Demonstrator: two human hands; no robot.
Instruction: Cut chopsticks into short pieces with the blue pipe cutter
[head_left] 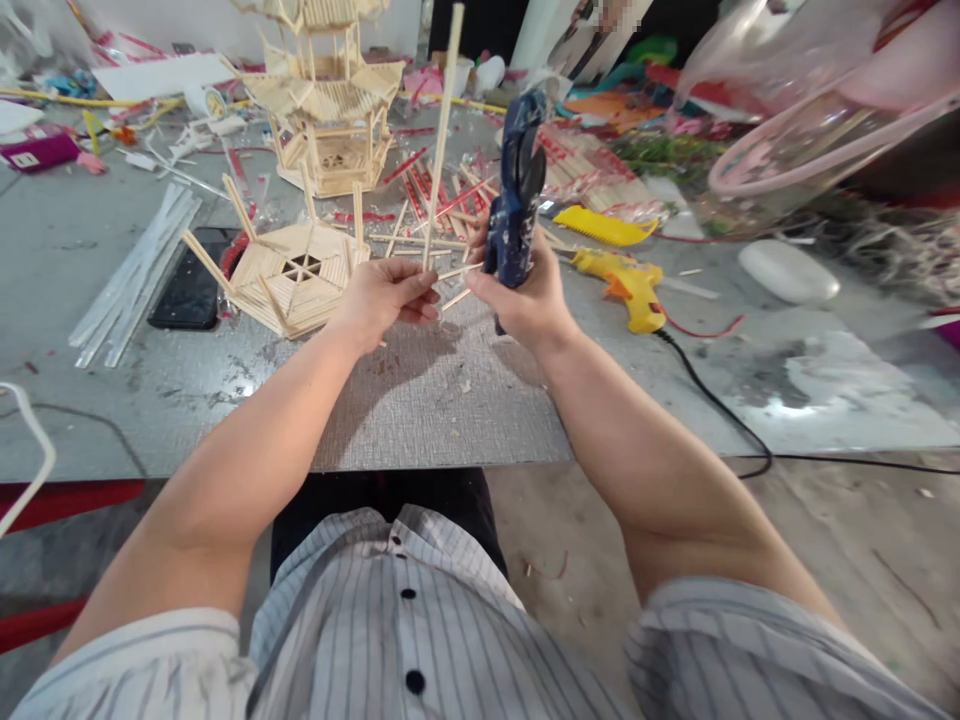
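My left hand [394, 295] is closed, pinching the lower end of a long thin wooden stick [442, 130] that stands almost upright. In my right hand [529, 300] is a dark blue hand tool [517, 190] with pale specks on it, also held upright; its exact kind does not show. A short gap separates the two hands, with thin sticks lying behind and between them. Just left of my left hand sits a hexagonal wooden stick base [300, 268] with short posts rising from its corners. Behind it stands a tiered pagoda model [326, 110] built of similar sticks.
A yellow glue gun [626, 285] with a black cord lies on the right, near a yellow comb-like piece [607, 226] and a white oval object [789, 271]. On the left are a phone [196, 280] and clear glue sticks [139, 275]. Wrapped chopsticks [581, 170] clutter the back.
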